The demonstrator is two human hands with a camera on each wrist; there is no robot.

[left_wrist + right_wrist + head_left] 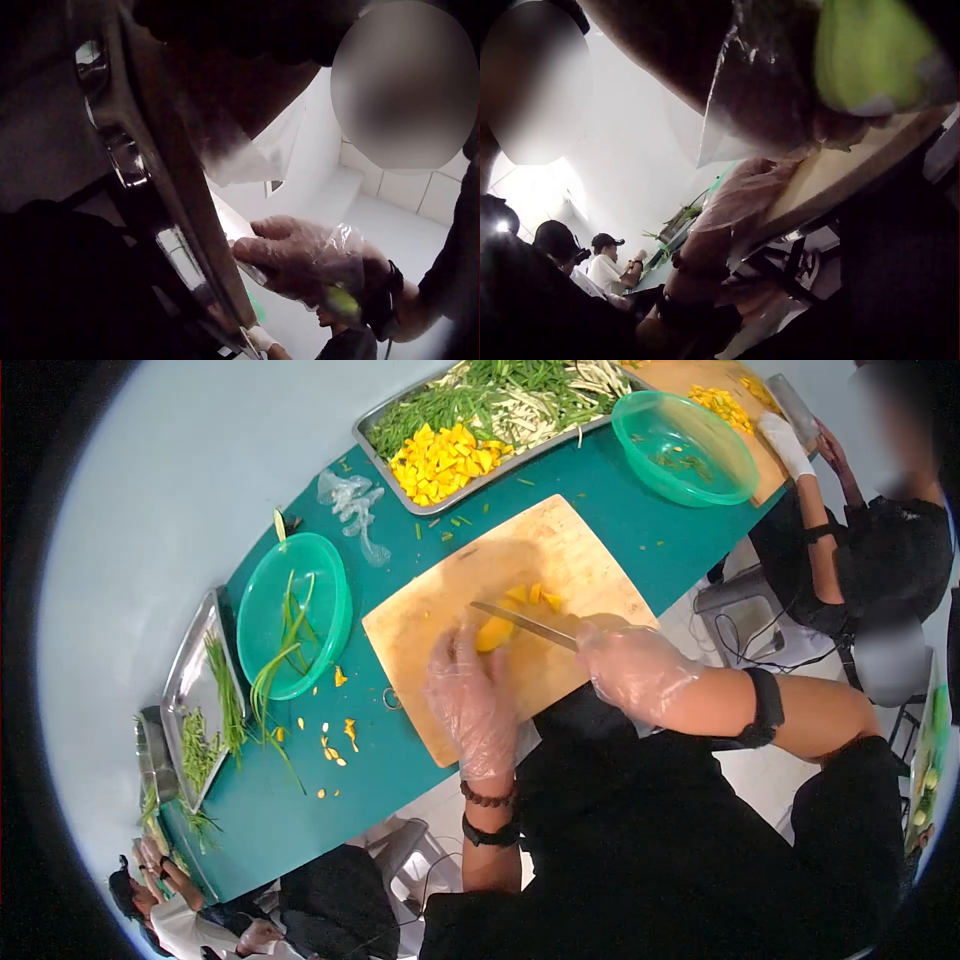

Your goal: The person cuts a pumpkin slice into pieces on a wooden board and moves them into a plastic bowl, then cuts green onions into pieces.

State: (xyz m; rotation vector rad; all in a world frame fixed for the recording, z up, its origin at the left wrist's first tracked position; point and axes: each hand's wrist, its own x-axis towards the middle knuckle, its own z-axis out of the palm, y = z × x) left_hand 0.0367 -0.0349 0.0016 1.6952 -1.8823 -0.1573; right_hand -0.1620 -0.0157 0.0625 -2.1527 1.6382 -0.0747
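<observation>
On the wooden cutting board [580, 550] lies a yellow pumpkin piece [492, 634], with several small cut chunks [535, 596] beside it. My left hand [472, 695], in a clear plastic glove, holds the pumpkin piece with its fingertips on the near left side. My right hand [635, 672], gloved too, grips the handle of a kitchen knife [530, 625]. The blade points left and lies across the pumpkin's right side, close to the left fingers. In the left wrist view the right hand [307, 251] shows curled round the handle; the right wrist view shows the left hand [754, 195] over the board.
Behind the board stands a metal tray [432, 508] of chopped greens and pumpkin. Green plastic bowls [340, 610] flank it, and a second metal tray [210, 610] stands left. Seeds and scraps [349, 732] dot the green table [400, 770]. Another person [890, 550] works at the right.
</observation>
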